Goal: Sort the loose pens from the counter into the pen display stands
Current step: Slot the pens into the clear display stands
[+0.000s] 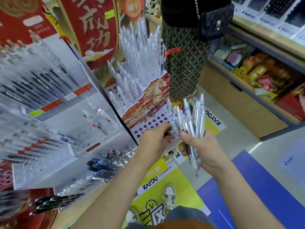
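Observation:
My right hand (202, 147) grips a bundle of clear pens (192, 119) that fans upward from my fist. Just to its left, my left hand (154, 140) pinches one clear pen (172, 128) at its lower end, over the bottom tier of a red-and-white pen display stand (148, 104). That tier is a white plate with rows of round holes (155, 122), most of them open. The upper tiers of the stand hold several clear pens (140, 63) standing upright.
Acrylic racks of dark and red pens (41, 90) fill the left. Loose dark and clear pens (102, 164) lie on the counter edge below them. A person in a patterned skirt (184, 63) stands close behind the stand. Shelves of goods (257, 71) line the right.

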A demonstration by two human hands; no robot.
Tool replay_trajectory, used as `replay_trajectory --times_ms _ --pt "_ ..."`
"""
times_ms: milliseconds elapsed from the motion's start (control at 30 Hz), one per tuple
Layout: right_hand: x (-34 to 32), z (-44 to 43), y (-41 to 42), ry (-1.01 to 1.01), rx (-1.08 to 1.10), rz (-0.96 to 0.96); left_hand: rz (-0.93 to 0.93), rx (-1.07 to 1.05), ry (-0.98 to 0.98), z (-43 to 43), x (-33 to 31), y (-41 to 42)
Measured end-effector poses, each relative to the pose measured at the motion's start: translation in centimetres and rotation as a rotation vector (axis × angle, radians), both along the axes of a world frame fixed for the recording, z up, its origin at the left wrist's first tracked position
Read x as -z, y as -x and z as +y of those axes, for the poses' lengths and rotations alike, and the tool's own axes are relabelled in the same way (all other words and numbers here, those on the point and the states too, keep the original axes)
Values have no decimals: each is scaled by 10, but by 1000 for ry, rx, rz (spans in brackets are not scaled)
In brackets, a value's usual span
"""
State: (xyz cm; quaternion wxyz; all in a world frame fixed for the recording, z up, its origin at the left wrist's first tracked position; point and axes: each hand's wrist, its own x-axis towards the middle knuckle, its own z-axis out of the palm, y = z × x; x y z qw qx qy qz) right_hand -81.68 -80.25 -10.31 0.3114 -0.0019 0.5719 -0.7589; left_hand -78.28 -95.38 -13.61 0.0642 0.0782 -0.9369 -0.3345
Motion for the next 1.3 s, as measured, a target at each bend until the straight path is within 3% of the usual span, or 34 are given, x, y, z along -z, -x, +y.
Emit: replay_trajectory --times_ms 200,267,400,467,533,667,933,1133,1233,1300 --pt "-2 -4 -5 50 -16 -79 -144 -93 -176 -6 -6 -3" --pt "-3 -4 -5 65 -22 -96 -105 -187 -262 -7 -21 -7" --pt "-5 -7 -6 84 -56 -100 11 -292 -899 -5 -68 -12" --pt "-6 -9 -6 88 -80 -92 -58 -240 -980 -5 -76 -10" --pt "-9 -11 -7 94 -97 -101 -89 -239 -996 -5 -77 -7" --pt "-12 -12 -9 73 -136 -117 38 -409 -1014 -10 -76 -7" --pt "-18 -26 -11 83 -244 -63 108 -404 -1021 -27 -90 -36" --pt "-34 -82 -29 31 -405 -42 477 -575 -817 -79 -128 -96" --pt "-39 -112 -43 39 -485 7 667 -729 -621 -133 -147 -136" --pt "-42 -129 -54 45 -513 36 697 -808 -464 -165 -149 -159"
